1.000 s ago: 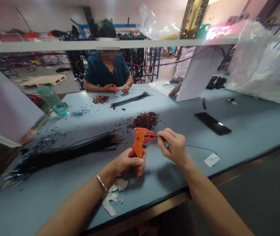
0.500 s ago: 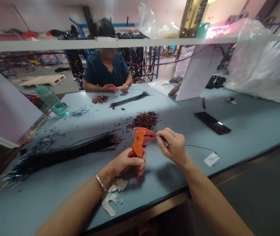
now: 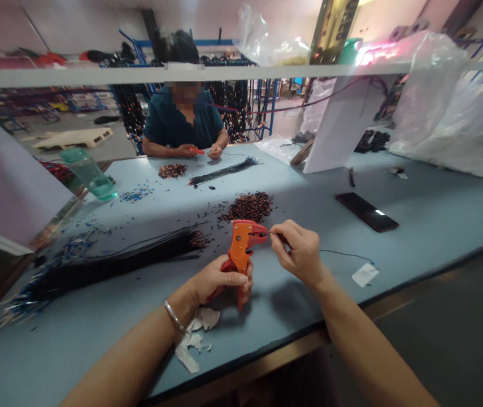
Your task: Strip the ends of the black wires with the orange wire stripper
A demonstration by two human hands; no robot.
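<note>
Wrapped round the handles of an orange and red wire stripper (image 3: pixel 240 244) is my left hand (image 3: pixel 224 278), with the tool's jaws pointing right. My right hand (image 3: pixel 295 249) pinches a thin black wire (image 3: pixel 345 252) close to the jaws. The wire's short end reaches the jaw tips, and its long part trails out behind the hand to the right, ending by a small white label (image 3: pixel 365 275). Behind the tool lies a pile of short black and copper-coloured offcuts (image 3: pixel 249 207). A thick bundle of black wires (image 3: pixel 114 271) lies to the left.
Across the table (image 3: pixel 292 362) a person (image 3: pixel 184 121) holds a red tool near a smaller wire bundle (image 3: pixel 224 171). A phone (image 3: pixel 367 212) lies at the right, torn white tissue (image 3: pixel 190 345) at the front, a green bottle (image 3: pixel 91 175) at the left. A shelf (image 3: pixel 241 72) spans the table.
</note>
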